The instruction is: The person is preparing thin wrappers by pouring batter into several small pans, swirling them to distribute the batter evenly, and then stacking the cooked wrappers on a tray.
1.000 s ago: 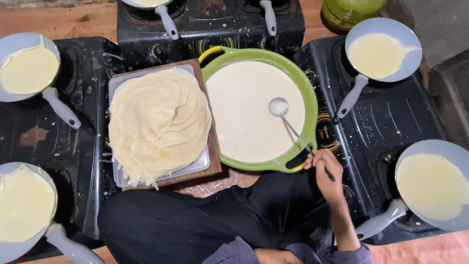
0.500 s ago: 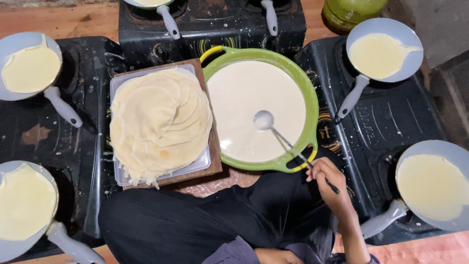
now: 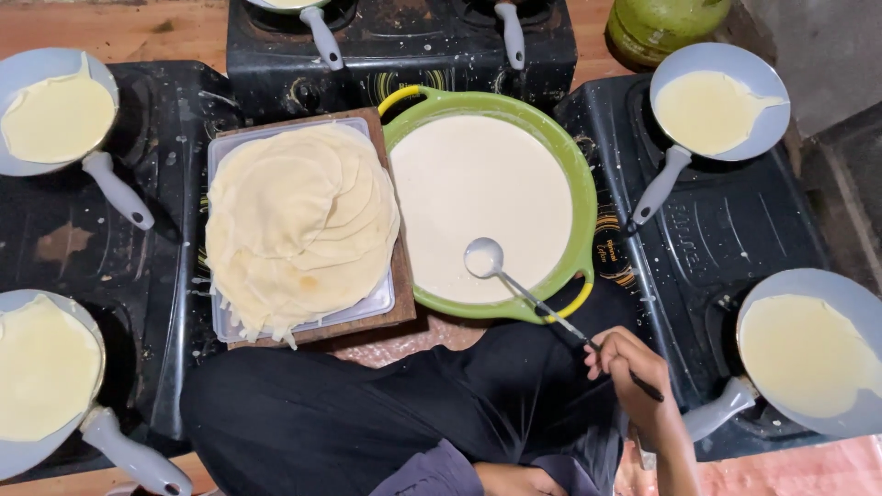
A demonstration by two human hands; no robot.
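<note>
Your right hand (image 3: 634,377) is closing around the end of the ladle (image 3: 514,285), fingers wrapped on the handle, and the ladle's bowl is sitting at the surface of the batter near the front of the green basin (image 3: 574,165). Your left hand is not showing in view, so you cannot tell its state.

Judging by how things lie, the work is well under way: a thick stack of cooked crepes (image 3: 299,225) is resting on the tray (image 3: 220,152) just left of the basin, and four pans are each carrying a thin layer of batter: far left (image 3: 55,115), near left (image 3: 41,367), far right (image 3: 712,110) and near right (image 3: 808,354). The basin is still nearly full, so plenty of batter is left to cook.

Against the earlier frames, the ladle's bowl is sitting lower and further left in the batter, and your right hand is lying further back toward your lap.
</note>
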